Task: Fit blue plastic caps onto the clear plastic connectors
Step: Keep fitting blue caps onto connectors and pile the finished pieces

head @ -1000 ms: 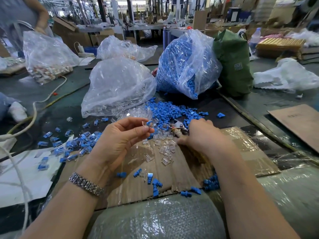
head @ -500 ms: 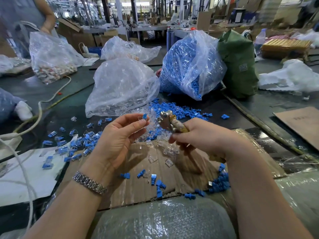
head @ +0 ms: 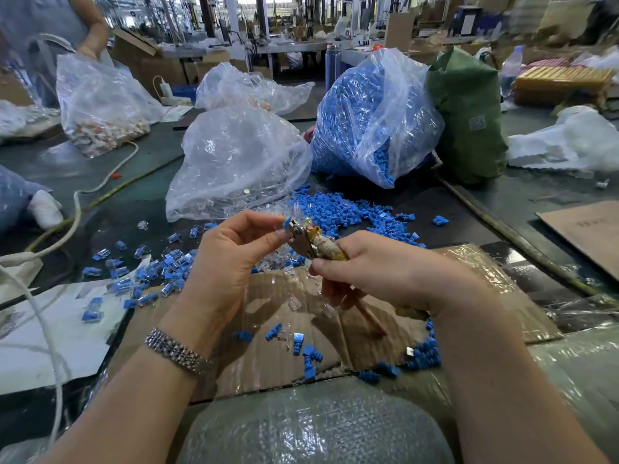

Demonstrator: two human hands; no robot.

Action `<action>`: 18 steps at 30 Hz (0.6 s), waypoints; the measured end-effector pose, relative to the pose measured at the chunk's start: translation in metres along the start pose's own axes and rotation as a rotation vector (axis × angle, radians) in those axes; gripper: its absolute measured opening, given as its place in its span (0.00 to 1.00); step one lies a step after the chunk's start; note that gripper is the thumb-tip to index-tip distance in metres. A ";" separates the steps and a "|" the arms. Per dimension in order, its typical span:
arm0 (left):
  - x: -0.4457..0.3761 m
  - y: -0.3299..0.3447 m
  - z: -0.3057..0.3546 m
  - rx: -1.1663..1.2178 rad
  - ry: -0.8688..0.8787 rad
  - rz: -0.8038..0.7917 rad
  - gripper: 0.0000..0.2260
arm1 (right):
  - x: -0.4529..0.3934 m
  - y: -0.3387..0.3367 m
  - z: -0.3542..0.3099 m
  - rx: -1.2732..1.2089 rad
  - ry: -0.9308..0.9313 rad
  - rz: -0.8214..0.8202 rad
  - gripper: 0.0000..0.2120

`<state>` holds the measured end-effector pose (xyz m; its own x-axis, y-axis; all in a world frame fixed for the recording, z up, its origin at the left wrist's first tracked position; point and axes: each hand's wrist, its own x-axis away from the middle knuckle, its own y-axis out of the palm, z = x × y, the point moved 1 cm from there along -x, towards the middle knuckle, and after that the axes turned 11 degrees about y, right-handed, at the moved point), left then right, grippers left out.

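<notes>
Pinching a blue cap (head: 288, 223) between left hand (head: 231, 262) thumb and fingertip, meeting it against the tool (head: 306, 241) gripped in the curled right hand (head: 375, 269), above the cardboard (head: 268, 346); probably needing squareness, gentle pressing, connector unclear.

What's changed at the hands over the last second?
The right hand lifted off the pile of clear connectors, raising the pliers-like tool it grips, and brought the tool head up against the blue cap pinched in the left hand fingers. The left hand stayed raised and pinching. Both bags and the loose caps on the cardboard lie as before.
</notes>
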<state>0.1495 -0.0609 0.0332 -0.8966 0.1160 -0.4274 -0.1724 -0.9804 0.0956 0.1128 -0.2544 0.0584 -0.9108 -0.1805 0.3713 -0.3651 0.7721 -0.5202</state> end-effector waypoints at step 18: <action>-0.005 -0.010 -0.001 0.015 -0.027 -0.008 0.10 | 0.001 -0.001 -0.007 -0.018 0.042 -0.014 0.19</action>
<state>0.1561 -0.0522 0.0335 -0.9058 0.1283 -0.4038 -0.1855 -0.9769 0.1057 0.1140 -0.2516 0.0645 -0.8967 -0.1656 0.4105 -0.3736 0.7805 -0.5013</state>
